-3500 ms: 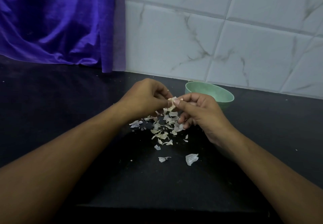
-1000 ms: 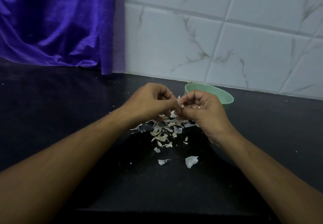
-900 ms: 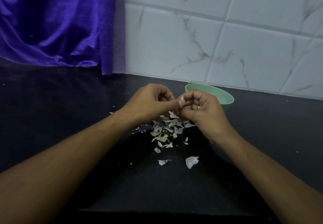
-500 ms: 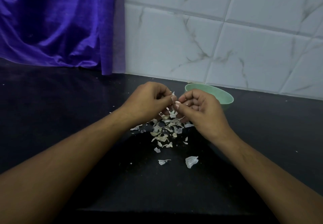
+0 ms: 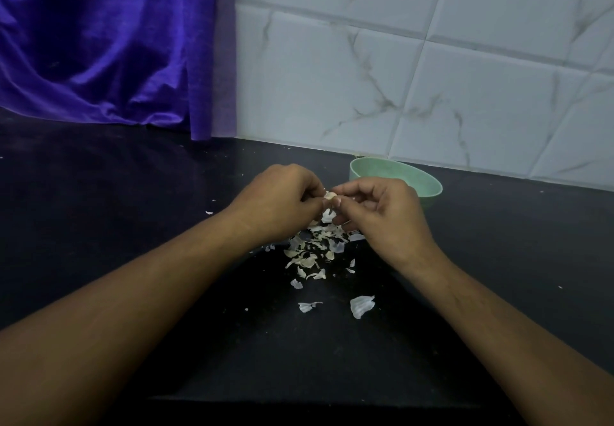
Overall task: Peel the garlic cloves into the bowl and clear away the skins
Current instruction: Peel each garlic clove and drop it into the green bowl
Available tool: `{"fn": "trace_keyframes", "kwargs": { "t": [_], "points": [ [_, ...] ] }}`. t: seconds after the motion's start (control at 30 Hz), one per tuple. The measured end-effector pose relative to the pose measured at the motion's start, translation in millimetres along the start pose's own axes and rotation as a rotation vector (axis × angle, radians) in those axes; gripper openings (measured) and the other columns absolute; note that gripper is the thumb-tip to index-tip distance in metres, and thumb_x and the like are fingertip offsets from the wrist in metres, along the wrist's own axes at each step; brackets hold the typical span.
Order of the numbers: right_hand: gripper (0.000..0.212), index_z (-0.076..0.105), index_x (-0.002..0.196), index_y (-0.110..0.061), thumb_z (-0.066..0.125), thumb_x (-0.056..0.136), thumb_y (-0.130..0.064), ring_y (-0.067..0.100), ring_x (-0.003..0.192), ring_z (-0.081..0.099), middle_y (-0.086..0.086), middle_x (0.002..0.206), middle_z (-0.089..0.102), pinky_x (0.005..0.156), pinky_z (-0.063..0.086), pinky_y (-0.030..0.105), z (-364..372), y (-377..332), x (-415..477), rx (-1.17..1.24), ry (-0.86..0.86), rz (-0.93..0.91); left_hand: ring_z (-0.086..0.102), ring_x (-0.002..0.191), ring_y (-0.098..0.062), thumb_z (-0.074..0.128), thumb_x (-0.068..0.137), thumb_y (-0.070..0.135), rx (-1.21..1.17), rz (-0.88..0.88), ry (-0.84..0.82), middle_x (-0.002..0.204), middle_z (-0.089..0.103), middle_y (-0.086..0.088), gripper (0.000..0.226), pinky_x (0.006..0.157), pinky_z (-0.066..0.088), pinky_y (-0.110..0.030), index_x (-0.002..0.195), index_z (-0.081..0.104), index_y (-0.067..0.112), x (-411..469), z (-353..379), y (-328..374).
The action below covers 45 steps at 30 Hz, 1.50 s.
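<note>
Left hand (image 5: 282,200), right hand (image 5: 382,214) close up since 0.5 s ago, both pinching small pale garlic clove (image 5: 329,197) | round pale-green bowl (image 5: 422,180) just beyond right hand, by back edge of counter (image 5: 133,226)

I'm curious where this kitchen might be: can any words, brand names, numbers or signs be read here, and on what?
None: no text can be read anywhere. The green bowl, the veined wall tiles, the purple cloth and the black counter are unmarked; so is the garlic clove that the left hand and right hand pinch.
</note>
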State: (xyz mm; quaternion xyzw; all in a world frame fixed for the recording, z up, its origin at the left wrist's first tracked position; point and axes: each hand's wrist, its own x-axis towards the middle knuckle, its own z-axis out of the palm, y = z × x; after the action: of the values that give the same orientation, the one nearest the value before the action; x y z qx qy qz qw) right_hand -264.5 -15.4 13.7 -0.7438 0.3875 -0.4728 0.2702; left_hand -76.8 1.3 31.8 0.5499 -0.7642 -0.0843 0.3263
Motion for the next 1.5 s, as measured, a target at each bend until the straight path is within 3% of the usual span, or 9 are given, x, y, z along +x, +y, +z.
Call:
{"fn": "trace_keyframes", "kwargs": {
  "t": [0.23,0.37,0.53,0.7,0.83,1.0,1.13,1.37,1.5],
  "points": [
    [0.01,0.079,0.103,-0.011,0.074,0.094,-0.009,0.015,0.072,0.076,0.001,0.079,0.078,0.074,0.065,0.04,2,1,0,-0.033,-0.001,-0.034,0.066,0.065,0.0,0.059,0.101,0.03,0.019,-0.02,-0.027,0.071,0.071,0.013,0.019,0.065,0.05,-0.028,0.087,0.071,0.026,-1,3,2],
    [0.008,0.079,0.101,-0.013,0.073,0.096,-0.012,0.016,0.076,0.076,-0.002,0.079,0.077,0.075,0.064,0.049,3,3,1,-0.08,0.045,-0.076,0.065,0.074,-0.019,0.048,0.103,0.034,0.138,-0.013,-0.031,0.077,0.07,0.004,0.032,0.069,0.053,-0.038,0.08,0.065,0.022,-2,5,5],
    [0.011,0.079,0.1,-0.014,0.07,0.096,-0.01,0.01,0.074,0.074,-0.005,0.078,0.076,0.073,0.063,0.044,7,1,-1,-0.16,0.063,-0.14,0.061,0.077,-0.025,0.037,0.105,0.039,0.239,-0.015,-0.034,0.079,0.064,0.0,0.036,0.068,0.047,-0.038,0.081,0.056,0.021,-6,7,10],
    [0.011,0.078,0.099,-0.013,0.069,0.097,-0.008,0.021,0.077,0.077,0.003,0.08,0.077,0.076,0.064,0.05,8,-1,-4,0.0,0.082,-0.066,0.055,0.075,-0.026,0.036,0.107,0.042,0.237,0.011,0.043,0.073,0.051,0.006,0.033,0.065,0.037,-0.037,0.082,0.048,0.023,-8,14,12],
    [0.013,0.077,0.099,-0.008,0.066,0.098,-0.003,0.022,0.079,0.078,0.008,0.082,0.078,0.08,0.064,0.043,9,-4,-5,0.114,0.083,-0.021,0.057,0.077,-0.029,0.038,0.106,0.039,0.193,0.023,0.116,0.078,0.056,0.002,0.032,0.069,0.046,-0.042,0.083,0.049,0.02,-11,18,14],
    [0.013,0.077,0.1,-0.004,0.064,0.099,-0.001,0.027,0.08,0.077,0.012,0.084,0.078,0.081,0.064,0.042,13,-3,-4,0.19,0.071,0.035,0.051,0.071,-0.025,0.036,0.107,0.039,0.222,0.011,0.171,0.074,0.049,0.005,0.032,0.065,0.037,-0.038,0.082,0.046,0.02,-13,25,16],
    [0.012,0.075,0.099,0.002,0.063,0.099,0.001,0.028,0.077,0.074,0.023,0.087,0.076,0.077,0.065,0.041,13,-3,-3,0.379,0.048,0.14,0.051,0.072,-0.028,0.038,0.105,0.035,0.193,0.029,0.17,0.072,0.046,0.005,0.03,0.065,0.039,-0.04,0.08,0.045,0.019,-11,27,12],
    [0.011,0.074,0.1,0.001,0.063,0.099,-0.003,0.022,0.075,0.07,0.018,0.085,0.072,0.075,0.064,0.036,8,-4,-2,0.586,-0.03,0.3,0.053,0.068,-0.022,0.032,0.094,0.044,0.055,0.06,0.152,0.07,0.052,0.004,0.033,0.061,0.04,-0.038,0.077,0.047,0.019,-11,24,9],
    [0.011,0.074,0.103,0.002,0.066,0.096,-0.001,0.019,0.074,0.069,0.016,0.085,0.073,0.065,0.063,0.03,5,-6,-2,0.654,-0.031,0.324,0.061,0.064,-0.022,0.04,0.096,0.033,-0.173,0.006,0.1,0.067,0.06,0.0,0.031,0.063,0.054,-0.044,0.082,0.06,0.014,-8,18,7]
  ]
}}
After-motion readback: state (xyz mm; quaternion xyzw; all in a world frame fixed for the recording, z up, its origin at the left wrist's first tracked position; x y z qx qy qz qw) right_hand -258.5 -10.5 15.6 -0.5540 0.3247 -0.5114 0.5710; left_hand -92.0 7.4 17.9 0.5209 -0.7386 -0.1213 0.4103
